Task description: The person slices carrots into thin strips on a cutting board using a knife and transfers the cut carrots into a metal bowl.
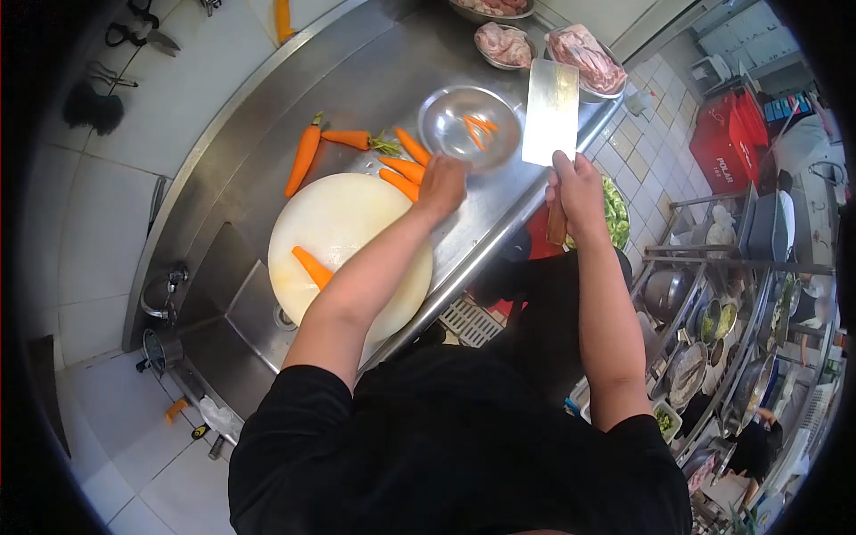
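My left hand (443,185) is closed at the near edge of a metal bowl (434,134), beside several carrots; what its fingers hold, if anything, is hidden. Inside the bowl lie a few thin carrot strips (481,123). My right hand (578,192) grips the wooden handle of a cleaver (550,111), its broad blade pointing away from me. A carrot piece (312,267) rests on the round white cutting board (343,209), partly behind my left forearm. Beyond the board are whole carrots (304,160), some with green tops.
Bowls of raw meat (586,61) stand at the counter's far right end. A faucet (165,294) and sink basin are at left. Below the counter's right edge are green vegetables (615,214). Shelves with pans and a person (756,446) are at right.
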Demonstrator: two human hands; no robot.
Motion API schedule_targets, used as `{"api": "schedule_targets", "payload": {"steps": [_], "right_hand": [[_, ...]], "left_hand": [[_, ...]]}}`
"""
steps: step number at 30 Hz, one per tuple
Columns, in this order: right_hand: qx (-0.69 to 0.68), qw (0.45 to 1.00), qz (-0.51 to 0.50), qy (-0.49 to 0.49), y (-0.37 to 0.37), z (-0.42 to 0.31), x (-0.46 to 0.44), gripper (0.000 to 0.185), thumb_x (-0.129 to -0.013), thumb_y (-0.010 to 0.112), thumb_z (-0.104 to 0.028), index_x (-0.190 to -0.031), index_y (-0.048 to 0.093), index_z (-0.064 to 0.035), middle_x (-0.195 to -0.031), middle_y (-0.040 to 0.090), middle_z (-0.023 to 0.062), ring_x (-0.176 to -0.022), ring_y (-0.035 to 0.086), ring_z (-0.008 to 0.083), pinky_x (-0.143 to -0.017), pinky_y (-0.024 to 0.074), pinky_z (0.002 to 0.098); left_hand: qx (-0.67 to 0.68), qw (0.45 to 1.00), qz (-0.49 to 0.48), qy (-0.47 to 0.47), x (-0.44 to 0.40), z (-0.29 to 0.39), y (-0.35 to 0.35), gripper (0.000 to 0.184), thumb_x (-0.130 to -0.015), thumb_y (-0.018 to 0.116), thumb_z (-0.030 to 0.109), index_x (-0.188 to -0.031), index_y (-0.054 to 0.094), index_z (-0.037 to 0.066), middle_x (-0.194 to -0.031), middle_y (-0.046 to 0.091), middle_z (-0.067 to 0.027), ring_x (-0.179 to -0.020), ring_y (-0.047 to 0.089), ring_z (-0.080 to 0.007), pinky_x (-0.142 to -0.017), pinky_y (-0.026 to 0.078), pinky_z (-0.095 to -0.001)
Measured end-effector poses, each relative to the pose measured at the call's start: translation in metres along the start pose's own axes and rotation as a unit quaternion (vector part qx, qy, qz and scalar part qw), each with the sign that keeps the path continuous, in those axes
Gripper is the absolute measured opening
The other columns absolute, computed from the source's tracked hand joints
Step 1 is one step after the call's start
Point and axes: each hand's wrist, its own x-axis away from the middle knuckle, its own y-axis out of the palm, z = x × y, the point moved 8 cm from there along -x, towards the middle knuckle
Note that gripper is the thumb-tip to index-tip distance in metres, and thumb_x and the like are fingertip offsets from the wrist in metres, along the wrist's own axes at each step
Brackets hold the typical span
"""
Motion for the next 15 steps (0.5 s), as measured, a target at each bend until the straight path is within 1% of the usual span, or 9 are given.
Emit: {"api": "schedule_targets", "payload": {"steps": [3,6,7,8,10,11,12,14,15], "right_hand": [[-0.001,1.0,-0.007,0.007,0.003,0.002,-0.002,0.019,-0.101,0.06,-0.022,-0.095,0.058,-0.0038,-0.067,0.058,0.0009,-0.05,0.053,0.01,-0.048,0.0417,0.0251],[-0.002,1.0,-0.016,-0.003,0.01,0.003,-0.006,0.019,-0.101,0.06,-0.022,-0.095,0.059,-0.0039,-0.067,0.058,0.0009,-0.05,0.052,0.0099,-0.049,0.0415,0.025],[-0.007,1.0,-0.016,-0.006,0.012,0.003,-0.006,0.019,-0.102,0.06,-0.022,-0.094,0.059,-0.0038,-0.066,0.058,0.001,-0.05,0.052,0.0098,-0.049,0.0414,0.025],[-0.007,1.0,-0.024,-0.007,0.015,0.003,-0.007,0.019,-0.102,0.06,-0.022,-0.094,0.059,-0.0038,-0.066,0.058,0.001,-0.05,0.052,0.0098,-0.049,0.0414,0.025],[-0.002,0.999,-0.033,-0.009,0.018,0.003,-0.008,0.02,-0.101,0.06,-0.022,-0.094,0.059,-0.0037,-0.066,0.058,0.0011,-0.05,0.052,0.0097,-0.05,0.041,0.0248],[-0.001,1.0,-0.03,-0.01,0.019,0.003,-0.007,0.019,-0.101,0.061,-0.021,-0.093,0.059,-0.0041,-0.066,0.057,0.0008,-0.05,0.052,0.0096,-0.05,0.0412,0.0244],[0.0,0.999,-0.043,-0.006,0.022,0.003,-0.008,0.019,-0.101,0.061,-0.021,-0.093,0.059,-0.0041,-0.066,0.057,0.0008,-0.05,0.052,0.0096,-0.05,0.0412,0.0244],[0.016,0.999,-0.044,-0.014,0.022,0.004,-0.009,0.017,-0.1,0.062,-0.021,-0.093,0.06,-0.0046,-0.065,0.057,0.0004,-0.05,0.052,0.0097,-0.048,0.0413,0.0247],[0.022,0.998,-0.061,-0.008,0.024,0.006,-0.009,0.017,-0.1,0.063,-0.021,-0.095,0.06,-0.0055,-0.066,0.056,-0.0003,-0.05,0.052,0.0097,-0.048,0.0413,0.0238]], "left_hand": [[0.02,0.996,-0.065,0.053,0.035,0.027,0.022,0.026,-0.087,0.055,0.008,-0.105,0.075,0.009,-0.107,0.073,-0.0126,-0.112,0.064,-0.0296,-0.116,0.034,-0.0482],[0.012,0.996,-0.05,0.071,0.067,0.04,0.022,0.026,-0.085,0.057,0.006,-0.103,0.076,0.009,-0.107,0.073,-0.0108,-0.113,0.064,-0.0266,-0.116,0.035,-0.047],[0.005,0.993,-0.107,0.055,0.074,0.039,0.027,0.028,-0.086,0.06,0.008,-0.11,0.074,0.009,-0.113,0.071,-0.0115,-0.12,0.061,-0.0268,-0.117,0.034,-0.0468],[0.002,0.993,-0.104,0.048,0.081,0.038,0.021,0.028,-0.086,0.06,0.008,-0.11,0.074,0.009,-0.113,0.071,-0.0115,-0.12,0.061,-0.0268,-0.117,0.034,-0.0468],[0.081,0.991,-0.067,0.081,0.099,0.044,0.004,0.034,-0.088,0.064,0.012,-0.121,0.07,0.009,-0.125,0.066,-0.0139,-0.127,0.055,-0.0296,-0.118,0.033,-0.0474],[0.069,0.993,-0.043,0.084,0.109,0.044,-0.004,0.039,-0.088,0.065,0.015,-0.125,0.066,0.006,-0.133,0.061,-0.0168,-0.131,0.051,-0.0321,-0.117,0.033,-0.0464],[0.065,0.995,-0.041,0.071,0.117,0.041,-0.016,0.039,-0.088,0.065,0.015,-0.125,0.066,0.006,-0.133,0.061,-0.0168,-0.131,0.051,-0.0321,-0.117,0.033,-0.0464],[0.145,0.989,-0.006,-0.006,0.139,0.026,-0.053,0.043,-0.087,0.066,0.012,-0.13,0.064,0.008,-0.14,0.055,-0.0181,-0.133,0.049,-0.0338,-0.116,0.036,-0.046],[0.133,0.99,0.026,-0.037,0.15,0.012,-0.077,0.044,-0.085,0.06,0.005,-0.129,0.065,0.007,-0.139,0.057,-0.0182,-0.131,0.051,-0.0341,-0.113,0.04,-0.0443]]}}
